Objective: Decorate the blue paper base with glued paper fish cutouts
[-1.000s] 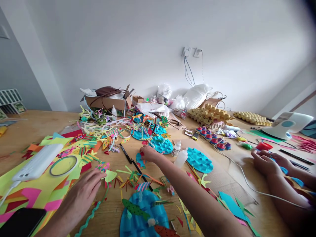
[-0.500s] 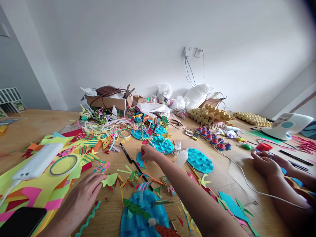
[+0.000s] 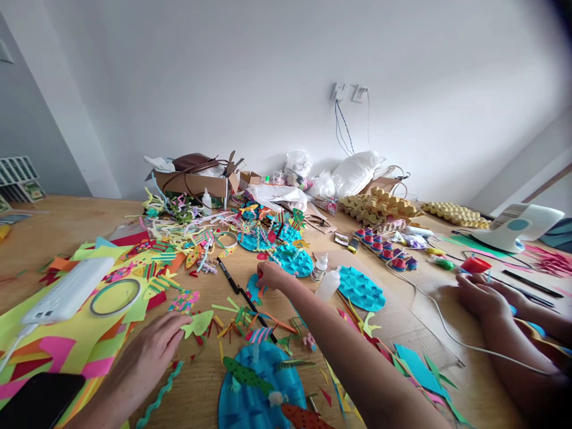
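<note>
My left hand (image 3: 164, 338) is pinching a green paper fish (image 3: 199, 325); overtight squeezing could crease it. Right hand (image 3: 271, 276) is hiding its grip; can't tell.

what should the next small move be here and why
I'd probably bring the right hand nearer the light-green, fish-shaped paper cutout: the left hand pinches that cutout by one end, leaving most of it exposed, while the right hand is stretched out at a small blue piece. Whether the right hand grips anything is unclear.
</note>
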Demonstrator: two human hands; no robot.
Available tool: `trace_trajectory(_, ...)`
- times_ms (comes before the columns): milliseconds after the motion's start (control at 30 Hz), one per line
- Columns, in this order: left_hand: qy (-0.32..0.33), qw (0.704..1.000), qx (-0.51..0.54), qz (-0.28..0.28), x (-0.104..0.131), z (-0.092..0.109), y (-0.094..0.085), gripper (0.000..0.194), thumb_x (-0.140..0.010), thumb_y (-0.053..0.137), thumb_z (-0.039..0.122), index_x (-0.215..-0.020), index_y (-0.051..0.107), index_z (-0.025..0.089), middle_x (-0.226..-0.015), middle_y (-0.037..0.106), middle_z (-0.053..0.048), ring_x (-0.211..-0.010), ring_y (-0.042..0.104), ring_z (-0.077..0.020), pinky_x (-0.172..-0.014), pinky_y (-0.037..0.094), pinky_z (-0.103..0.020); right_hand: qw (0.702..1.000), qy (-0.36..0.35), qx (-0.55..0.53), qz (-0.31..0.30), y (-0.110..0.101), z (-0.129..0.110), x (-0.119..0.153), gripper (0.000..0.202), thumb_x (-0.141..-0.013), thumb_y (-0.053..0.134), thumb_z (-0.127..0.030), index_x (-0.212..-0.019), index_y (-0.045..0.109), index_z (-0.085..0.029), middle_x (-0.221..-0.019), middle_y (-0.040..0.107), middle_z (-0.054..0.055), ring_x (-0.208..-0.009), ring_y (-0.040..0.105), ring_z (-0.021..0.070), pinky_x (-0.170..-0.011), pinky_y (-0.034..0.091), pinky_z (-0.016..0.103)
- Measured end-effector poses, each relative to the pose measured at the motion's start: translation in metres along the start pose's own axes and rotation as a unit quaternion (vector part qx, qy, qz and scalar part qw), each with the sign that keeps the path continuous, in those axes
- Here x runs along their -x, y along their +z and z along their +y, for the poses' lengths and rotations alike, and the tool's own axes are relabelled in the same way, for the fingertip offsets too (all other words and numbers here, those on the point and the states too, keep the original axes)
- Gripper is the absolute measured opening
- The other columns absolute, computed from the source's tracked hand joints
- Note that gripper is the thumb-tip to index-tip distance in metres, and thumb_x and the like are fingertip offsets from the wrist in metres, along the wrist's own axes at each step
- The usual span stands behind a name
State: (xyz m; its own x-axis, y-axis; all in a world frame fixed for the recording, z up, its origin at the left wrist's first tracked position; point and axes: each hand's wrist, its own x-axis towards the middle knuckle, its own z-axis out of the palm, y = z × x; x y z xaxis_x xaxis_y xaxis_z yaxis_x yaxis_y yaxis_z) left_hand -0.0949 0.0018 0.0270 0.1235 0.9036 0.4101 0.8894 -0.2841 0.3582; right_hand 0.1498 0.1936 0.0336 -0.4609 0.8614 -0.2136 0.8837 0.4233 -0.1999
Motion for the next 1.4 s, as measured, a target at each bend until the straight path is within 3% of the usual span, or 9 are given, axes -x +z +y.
trace_trajectory(433, -0.007, 0.999, 0.03, 0.017, -0.003, -0.003, -0.004, 0.025, -0.078, 0.041, 0.033, -0.08, 0.065, 0.026, -0.081, 0.073, -0.001, -0.077, 0.068, -0.018, -0.07, 0.054, -0.026, 1.0, -0.015, -0.005, -0.013, 0.002, 0.006, 0.0, 0.034, -0.066, 0.063, -0.014, -0.098, 0.067, -0.022, -0.086, 0.067, 0.004, -0.078, 0.062, 0.0182, -0.06, 0.043, 0.021)
trace_trajectory(633, -0.017, 0.999, 0.035, 0.031, -0.004, -0.004, -0.003, 0.023, -0.077, 0.043, 0.033, -0.077, 0.064, 0.026, -0.08, 0.072, -0.001, -0.074, 0.067, -0.0173, -0.065, 0.053, -0.024, 0.999, -0.042, 0.007, 0.0, 0.003, 0.0, 0.003, 0.037, -0.068, 0.06, -0.012, -0.102, 0.066, -0.023, -0.103, 0.062, 0.007, -0.093, 0.058, 0.0218, -0.071, 0.043, 0.025)
trace_trajectory(833, -0.006, 0.999, 0.017, 0.051, -0.003, -0.011, 0.004, 0.026, -0.078, 0.04, 0.03, -0.082, 0.065, 0.025, -0.082, 0.07, -0.003, -0.077, 0.066, -0.0177, -0.071, 0.052, -0.026, 0.998, -0.043, -0.029, 0.044, -0.014, -0.002, 0.027, 0.044, -0.073, 0.061, -0.016, -0.116, 0.056, -0.017, -0.12, 0.053, 0.012, -0.103, 0.054, 0.0213, -0.078, 0.042, 0.025)
trace_trajectory(967, -0.031, 0.996, 0.049, 0.064, -0.005, -0.005, 0.0, 0.024, -0.077, 0.042, 0.033, -0.081, 0.063, 0.023, -0.084, 0.071, -0.003, -0.078, 0.066, -0.0179, -0.072, 0.052, -0.026, 0.995, -0.034, -0.06, 0.071, -0.028, 0.009, 0.064, 0.036, -0.077, 0.058, -0.019, -0.113, 0.057, -0.017, -0.114, 0.057, 0.009, -0.093, 0.058, 0.0172, -0.076, 0.043, 0.023)
trace_trajectory(1067, -0.075, 0.993, 0.068, 0.065, -0.006, 0.003, -0.004, 0.022, -0.074, 0.043, 0.032, -0.079, 0.062, 0.023, -0.071, 0.068, 0.0, -0.065, 0.063, -0.0155, -0.062, 0.05, -0.023, 0.992, -0.016, -0.082, 0.093, -0.033, 0.025, 0.103, 0.031, -0.078, 0.055, -0.019, -0.109, 0.059, -0.017, -0.106, 0.061, 0.008, -0.088, 0.059, 0.0172, -0.077, 0.043, 0.025)
trace_trajectory(1200, -0.143, 0.982, 0.119, 0.04, -0.006, 0.006, -0.006, 0.02, -0.071, 0.045, 0.033, -0.079, 0.06, 0.022, -0.049, 0.045, 0.007, -0.047, 0.047, -0.0111, -0.048, 0.042, -0.021, 0.982, 0.036, -0.148, 0.116, -0.037, 0.036, 0.174, 0.025, -0.078, 0.052, -0.021, -0.1, 0.062, -0.019, -0.095, 0.065, 0.007, -0.08, 0.061, 0.0178, -0.072, 0.045, 0.028)
trace_trajectory(1267, -0.164, 0.973, 0.156, 0.037, -0.006, 0.005, -0.005, 0.02, -0.069, 0.046, 0.033, -0.077, 0.059, 0.021, -0.05, 0.038, 0.008, -0.047, 0.043, -0.0104, -0.046, 0.039, -0.02, 0.971, 0.042, -0.205, 0.115, -0.04, 0.028, 0.215, 0.023, -0.081, 0.049, -0.03, -0.096, 0.063, -0.022, -0.084, 0.066, 0.005, -0.073, 0.06, 0.0182, -0.065, 0.047, 0.028)
trace_trajectory(1400, -0.198, 0.953, 0.228, 0.023, -0.01, 0.007, -0.005, 0.02, -0.065, 0.049, 0.03, -0.078, 0.06, 0.02, -0.056, 0.04, 0.007, -0.049, 0.045, -0.0099, -0.046, 0.037, -0.019, 0.947, -0.028, -0.309, 0.077, -0.041, -0.008, 0.282, 0.02, -0.08, 0.052, -0.038, -0.092, 0.065, -0.03, -0.084, 0.067, 0.005, -0.076, 0.062, 0.0202, -0.067, 0.051, 0.03)
